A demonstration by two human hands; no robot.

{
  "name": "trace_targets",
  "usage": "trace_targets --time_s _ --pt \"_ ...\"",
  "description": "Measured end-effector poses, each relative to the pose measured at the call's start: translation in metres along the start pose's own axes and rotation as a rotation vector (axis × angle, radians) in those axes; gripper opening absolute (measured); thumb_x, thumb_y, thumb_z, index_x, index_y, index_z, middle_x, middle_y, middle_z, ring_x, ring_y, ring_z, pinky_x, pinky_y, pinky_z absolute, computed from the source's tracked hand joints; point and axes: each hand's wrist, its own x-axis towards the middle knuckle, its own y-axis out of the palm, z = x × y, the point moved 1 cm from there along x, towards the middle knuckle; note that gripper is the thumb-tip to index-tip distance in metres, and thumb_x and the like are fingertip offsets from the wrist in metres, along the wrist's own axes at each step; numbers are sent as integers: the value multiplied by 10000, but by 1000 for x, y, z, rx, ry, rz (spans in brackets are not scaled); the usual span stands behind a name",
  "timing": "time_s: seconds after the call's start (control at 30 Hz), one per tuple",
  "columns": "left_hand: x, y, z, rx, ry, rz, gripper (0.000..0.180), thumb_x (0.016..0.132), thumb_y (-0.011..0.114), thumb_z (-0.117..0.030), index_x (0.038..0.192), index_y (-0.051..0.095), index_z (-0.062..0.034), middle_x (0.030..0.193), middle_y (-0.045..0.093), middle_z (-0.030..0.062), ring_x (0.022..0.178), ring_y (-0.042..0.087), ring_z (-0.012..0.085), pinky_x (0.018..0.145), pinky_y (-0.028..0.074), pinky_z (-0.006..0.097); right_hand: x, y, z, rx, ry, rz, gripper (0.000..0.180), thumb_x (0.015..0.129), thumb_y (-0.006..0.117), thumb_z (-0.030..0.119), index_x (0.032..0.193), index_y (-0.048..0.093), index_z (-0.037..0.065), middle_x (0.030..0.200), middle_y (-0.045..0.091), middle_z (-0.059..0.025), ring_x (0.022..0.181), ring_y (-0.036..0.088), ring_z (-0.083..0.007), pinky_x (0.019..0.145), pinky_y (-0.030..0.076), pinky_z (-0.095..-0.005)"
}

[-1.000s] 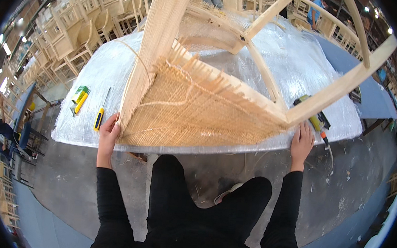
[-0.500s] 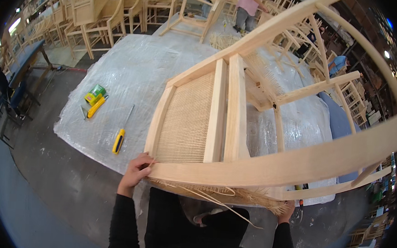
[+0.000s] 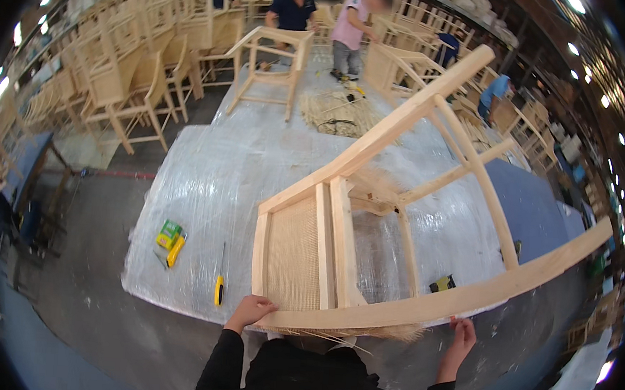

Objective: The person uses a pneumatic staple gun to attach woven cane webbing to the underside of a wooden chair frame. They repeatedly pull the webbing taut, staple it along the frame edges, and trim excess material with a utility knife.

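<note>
A pale wooden chair frame [image 3: 420, 308] lies on its side on the plastic-covered table [image 3: 204, 187]. Its back panel [image 3: 295, 255] is woven, and loose fibre strands [image 3: 397, 333] stick out beneath the near rail. My left hand [image 3: 252, 312] grips the near left corner of the back, thumb on top and fingers pressed to the wood. Just below the near rail, my right hand [image 3: 462, 339] is raised with its fingers bent and loosely apart, close to a small red thing [image 3: 454, 319]. No held object shows in it.
A yellow-handled screwdriver [image 3: 219, 290], a yellow cutter [image 3: 176, 251] and a green box [image 3: 169, 233] lie left of the chair. A tape measure [image 3: 442, 283] sits right. Farther off are a fibre bundle [image 3: 338, 113], an upturned chair frame [image 3: 270, 69] and several people [image 3: 349, 34].
My view has tilted up, showing more of the people at the back. The chair has sunk lower toward the table. My right hand has come away from the fibre-fringed edge; the left keeps its grip.
</note>
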Motion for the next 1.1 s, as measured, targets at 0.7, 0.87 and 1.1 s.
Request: trace_targets --time_s 0.7,0.87,1.1 --pt "279 -63 -448 -105 693 -97 506 831 858 -372 1136 718 7 874 728 65 808 665 157 770 525 335 -77 150 95 816 76 400 481 775 790 76 1143 479 87 1048 640 -132 1038 607 -273 986 455 -473" --pt "240 -59 -468 -120 701 -81 436 794 865 -339 1033 754 9 808 715 28 740 627 118 726 507 315 -100 131 83 781 -123 391 479 816 729 31 1215 466 43 1025 643 -171 980 631 -284 921 515 -453" --pt "132 -124 -530 -64 969 -364 484 750 890 -389 952 763 32 773 717 50 709 629 108 678 501 312 -75 118 92 714 -505 419 442 885 721 176 1200 467 -1 859 675 -175 752 650 -279 723 553 -416"
